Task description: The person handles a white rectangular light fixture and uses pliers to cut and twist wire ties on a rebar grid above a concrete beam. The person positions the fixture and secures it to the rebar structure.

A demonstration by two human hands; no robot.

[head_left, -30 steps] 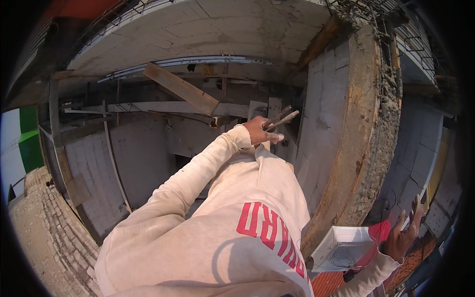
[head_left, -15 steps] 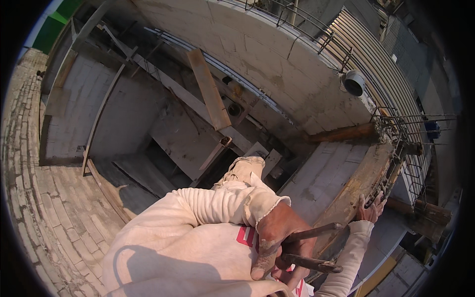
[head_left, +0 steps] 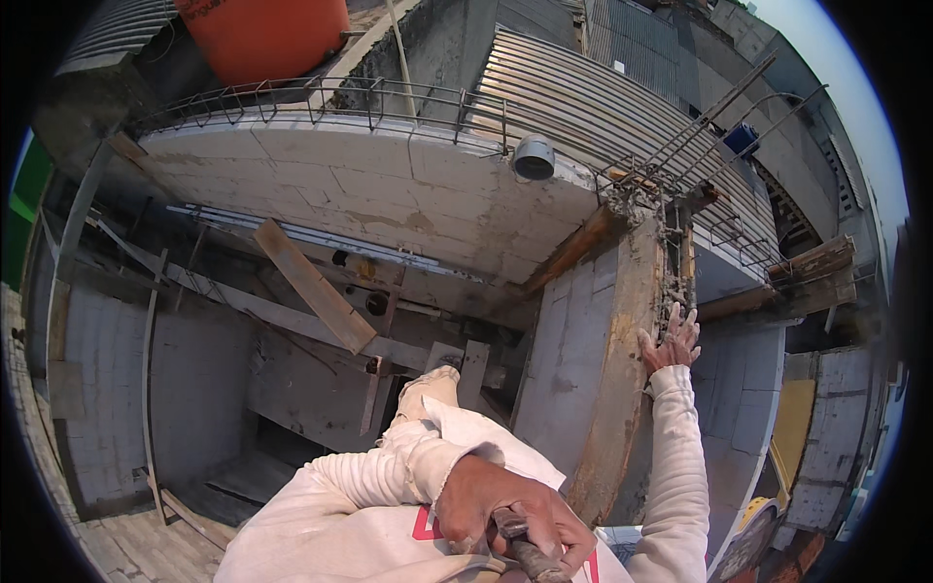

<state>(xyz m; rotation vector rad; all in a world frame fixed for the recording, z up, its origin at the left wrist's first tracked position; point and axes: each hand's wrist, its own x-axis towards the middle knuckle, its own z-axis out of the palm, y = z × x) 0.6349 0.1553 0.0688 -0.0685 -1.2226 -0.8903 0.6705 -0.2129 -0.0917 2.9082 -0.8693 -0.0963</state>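
- Two bare hands in play, and the left hand (head_left: 510,505) sits low in the middle, right in front of the pale shirt (head_left: 267,534).
- Its grip is clenched round a dark, worn, rod-like tool (head_left: 536,558), fingers curled over the shaft.
- Look where the tool lies: its visible length runs down out of the curled fingers, slanting toward the lower edge of the view, while the rest is hidden within the fist.
- Over to the right hand (head_left: 671,342), well apart from the tool: its grip is released, fingers spread, reaching across the rough top of a long brown-edged beam (head_left: 617,374).
- Just beyond those fingertips, steel bars (head_left: 677,233) stand in crusted concrete.
- Down in the shadow to the left, a loose plank (head_left: 313,285) slants near a pale block wall (head_left: 428,185).
- Up on that wall's edge, a grey pipe stub (head_left: 534,158) pokes out, with a ribbed metal roof (head_left: 573,112) behind it and a big orange tank (head_left: 262,39) at upper left.
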